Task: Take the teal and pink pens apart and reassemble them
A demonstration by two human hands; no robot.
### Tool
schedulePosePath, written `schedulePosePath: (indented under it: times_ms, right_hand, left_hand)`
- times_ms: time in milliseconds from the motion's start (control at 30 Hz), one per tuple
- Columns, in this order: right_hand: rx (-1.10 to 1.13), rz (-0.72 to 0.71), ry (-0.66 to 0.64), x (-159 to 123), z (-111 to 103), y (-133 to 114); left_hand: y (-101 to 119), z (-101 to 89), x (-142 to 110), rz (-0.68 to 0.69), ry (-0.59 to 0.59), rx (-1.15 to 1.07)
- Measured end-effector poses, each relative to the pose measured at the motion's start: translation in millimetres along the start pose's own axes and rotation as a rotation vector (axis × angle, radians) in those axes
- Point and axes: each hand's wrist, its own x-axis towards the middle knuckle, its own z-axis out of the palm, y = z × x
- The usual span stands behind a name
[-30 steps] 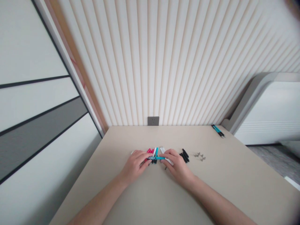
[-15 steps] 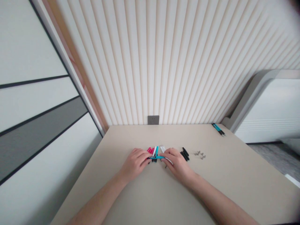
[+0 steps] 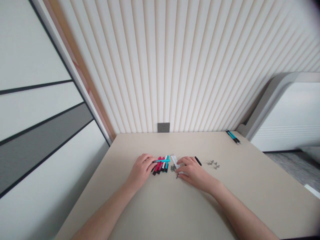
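My left hand [image 3: 141, 169] rests at the left of a row of pens on the beige table [image 3: 140, 206], its fingertips at the end of a teal pen [image 3: 161, 161]. That pen lies crosswise above the row of pink, black, white and teal pens [image 3: 160, 165]. My right hand [image 3: 192, 170] lies flat with its fingers apart, touching the end of white pen parts [image 3: 175, 161]. Small grey metal pieces [image 3: 172, 168] sit just left of its fingertips. One black pen part [image 3: 198, 161] shows past its knuckles, and anything beneath the hand is hidden.
More small metal pieces [image 3: 213, 164] lie to the right. Teal-and-black pens [image 3: 233, 137] lie at the far right corner of the table. A ribbed wall with a grey socket [image 3: 163, 127] rises behind the table, and a panelled wall stands on the left.
My hands have moved apart. The teal pen has shifted left and away from me with my left hand. My right hand has moved right, over the spot where the black pens lay, uncovering the small grey pieces.
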Motion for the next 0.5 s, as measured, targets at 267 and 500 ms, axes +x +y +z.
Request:
schedulePosePath:
  times_ms: [267,500]
  right_hand:
    - [0.001,0.004,0.006,3,3,-4]
    - [-0.046,-0.043,0.081,7,22,-10]
  left_hand:
    - [0,0.9,0,-0.006,-0.025,-0.005]
    - [-2,2.8,-1,-0.02,-0.008,-0.021]
